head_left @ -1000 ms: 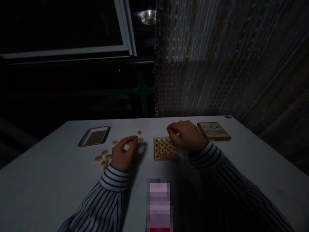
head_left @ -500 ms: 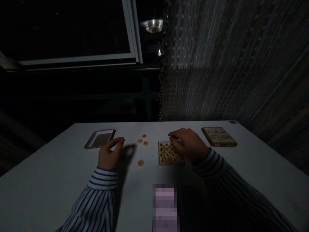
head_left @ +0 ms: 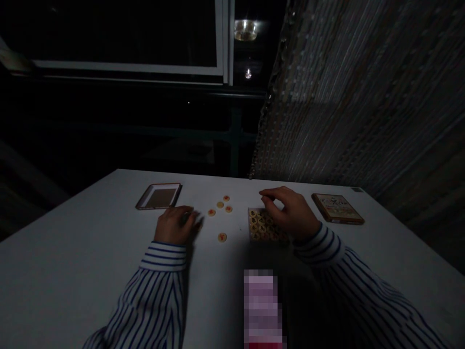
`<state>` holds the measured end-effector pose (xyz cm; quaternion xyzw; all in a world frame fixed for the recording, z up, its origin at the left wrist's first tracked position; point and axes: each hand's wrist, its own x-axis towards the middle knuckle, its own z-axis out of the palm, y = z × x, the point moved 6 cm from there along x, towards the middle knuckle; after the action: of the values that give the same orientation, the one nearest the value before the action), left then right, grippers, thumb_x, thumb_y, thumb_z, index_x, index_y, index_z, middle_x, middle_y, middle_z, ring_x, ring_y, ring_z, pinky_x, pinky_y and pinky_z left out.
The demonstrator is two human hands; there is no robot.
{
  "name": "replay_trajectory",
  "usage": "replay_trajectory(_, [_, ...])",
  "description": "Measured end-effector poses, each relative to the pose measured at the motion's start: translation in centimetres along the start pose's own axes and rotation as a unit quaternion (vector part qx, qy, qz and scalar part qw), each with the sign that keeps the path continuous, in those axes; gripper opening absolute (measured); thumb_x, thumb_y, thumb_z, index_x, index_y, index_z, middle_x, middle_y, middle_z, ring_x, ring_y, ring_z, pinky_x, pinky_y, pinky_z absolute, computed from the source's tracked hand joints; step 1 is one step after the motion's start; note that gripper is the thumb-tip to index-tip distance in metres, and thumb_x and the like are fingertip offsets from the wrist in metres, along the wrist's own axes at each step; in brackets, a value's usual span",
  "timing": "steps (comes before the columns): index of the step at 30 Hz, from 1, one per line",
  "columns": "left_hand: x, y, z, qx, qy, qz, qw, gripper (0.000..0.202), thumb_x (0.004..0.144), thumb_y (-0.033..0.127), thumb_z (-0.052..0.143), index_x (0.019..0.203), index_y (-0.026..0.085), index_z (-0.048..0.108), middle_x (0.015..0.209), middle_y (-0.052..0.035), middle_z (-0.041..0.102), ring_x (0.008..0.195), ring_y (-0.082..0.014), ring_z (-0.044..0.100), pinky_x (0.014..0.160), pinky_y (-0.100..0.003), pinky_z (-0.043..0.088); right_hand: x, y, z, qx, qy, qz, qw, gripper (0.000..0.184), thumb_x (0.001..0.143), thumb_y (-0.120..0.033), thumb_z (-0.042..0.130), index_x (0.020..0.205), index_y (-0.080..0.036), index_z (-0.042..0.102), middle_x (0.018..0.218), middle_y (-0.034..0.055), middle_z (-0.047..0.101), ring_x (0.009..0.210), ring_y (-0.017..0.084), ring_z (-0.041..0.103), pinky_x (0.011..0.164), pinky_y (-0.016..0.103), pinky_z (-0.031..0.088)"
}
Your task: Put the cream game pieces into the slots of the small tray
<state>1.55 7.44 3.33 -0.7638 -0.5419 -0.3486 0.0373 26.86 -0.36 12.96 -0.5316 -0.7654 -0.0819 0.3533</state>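
Note:
My left hand (head_left: 175,226) is low over the white table, its thumb and bent forefinger apart, with nothing seen between them. To its right lie several loose Chinese chess pieces, among them a red-marked piece (head_left: 211,213) close by and another piece (head_left: 222,237) nearer to me. My right hand (head_left: 292,213) hovers over a shallow box (head_left: 250,228) filled with rows of chess pieces (head_left: 258,228). Its thumb and forefinger tips come together in a pinch; whatever may be between them is hidden. The hand covers the box's upper right part.
An open, framed tray or lid (head_left: 159,198) lies beyond my left hand. At the right stands a flat printed box (head_left: 337,208). A bead curtain (head_left: 319,121) hangs behind the table (head_left: 109,232). A pixelated, pinkish shape (head_left: 261,305) fills the bottom middle.
My left hand's pinch has loosened and the hand has lowered. My right hand's fingers have risen slightly off the box. The whole view has shifted and tilted a little.

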Motion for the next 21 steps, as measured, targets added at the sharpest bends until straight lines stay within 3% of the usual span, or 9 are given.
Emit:
replay_trajectory(5, [-0.5, 0.4, 0.8, 0.019, -0.012, 0.042, 0.999, 0.035, 0.073, 0.041, 0.046, 0.089, 0.015, 0.063, 0.094, -0.0087, 0.066, 0.087, -0.0226, 0.058, 0.08, -0.035, 0.043, 1.9, -2.8, 1.1, -0.006, -0.028, -0.026, 0.999, 0.024, 0.079, -0.022, 0.046, 0.096, -0.016, 0.06, 0.089, 0.0042, 0.064, 0.084, 0.016, 0.055, 0.078, 0.03, 0.04])
replay_trajectory(11, [-0.8, -0.3, 1.7, 0.032, -0.036, 0.029, 0.998, 0.037, 0.072, 0.039, 0.046, 0.096, 0.016, 0.061, 0.101, -0.0084, 0.063, 0.091, -0.0234, 0.057, 0.08, -0.036, 0.044, 3.6, -5.2, 3.6, 0.021, -0.058, -0.026, 0.998, 0.025, 0.079, -0.022, 0.044, 0.097, -0.017, 0.06, 0.088, 0.0033, 0.064, 0.083, 0.015, 0.054, 0.077, 0.029, 0.038])
replay_trajectory(21, [-1.0, -1.0, 2.5, 0.059, -0.112, -0.022, 0.992, 0.046, 0.065, 0.04, 0.051, 0.106, 0.02, 0.056, 0.103, -0.0076, 0.062, 0.096, -0.0243, 0.055, 0.084, -0.037, 0.041, 2.9, -5.3, 10.1, 0.052, -0.14, 0.005, 0.989, 0.025, 0.081, -0.023, 0.042, 0.097, -0.018, 0.06, 0.091, 0.0025, 0.063, 0.087, 0.014, 0.053, 0.079, 0.026, 0.036])
